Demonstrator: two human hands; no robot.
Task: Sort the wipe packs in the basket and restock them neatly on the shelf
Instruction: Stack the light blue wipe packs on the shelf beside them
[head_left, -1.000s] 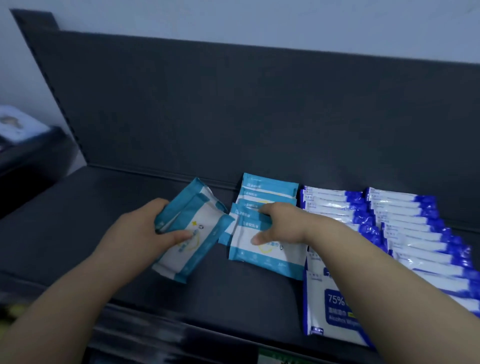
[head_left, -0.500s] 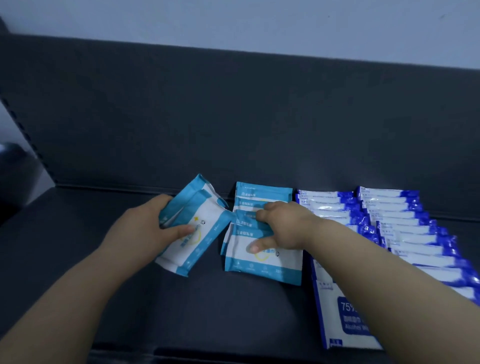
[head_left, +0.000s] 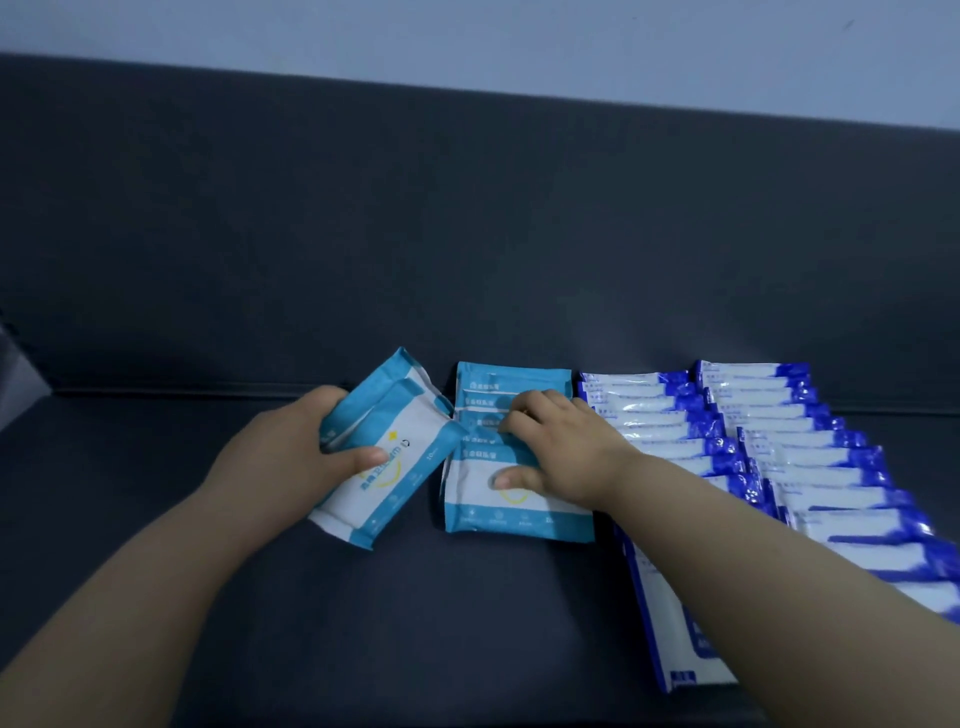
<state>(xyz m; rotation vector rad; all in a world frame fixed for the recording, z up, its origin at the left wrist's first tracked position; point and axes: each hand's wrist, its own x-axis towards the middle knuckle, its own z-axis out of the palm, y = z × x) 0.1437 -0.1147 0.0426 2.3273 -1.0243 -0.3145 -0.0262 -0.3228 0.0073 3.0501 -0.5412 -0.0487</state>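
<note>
A dark grey shelf deck (head_left: 467, 623) fills the lower half of the view, matte and flat, meeting an upright back panel (head_left: 467, 234) of the same dark grey along a thin seam. Above the panel runs a strip of pale, plain wall (head_left: 467, 41). The wipe packs lie toward the back of the deck, right of centre. The left hand (head_left: 275, 462) holds 2 teal-and-white packs (head_left: 410, 415) tilted, top corners leaning right, just above the deck; its thumb lies across the front pack's white face and its fingers wrap behind. That face carries a yellow arc, a small yellow mark and blurred teal print, with teal bands at both ends. Just beside them, nearly touching at 1 corner, a row of teal-and-white packs (head_left: 511, 382) lies shingled, each overlapping the one behind so only the teal top bands show, while the front pack shows its full white face and yellow ring. The right hand (head_left: 561, 452) rests on this row, fingers curled over the top bands and thumb pressed on the front pack's face, gripping the nearest packs. To the right, touching the teal row, 2 rows of blue-and-white packs (head_left: 649, 410) run toward the front edge, glossy, shingled alike, partly hidden under the right forearm.
</note>
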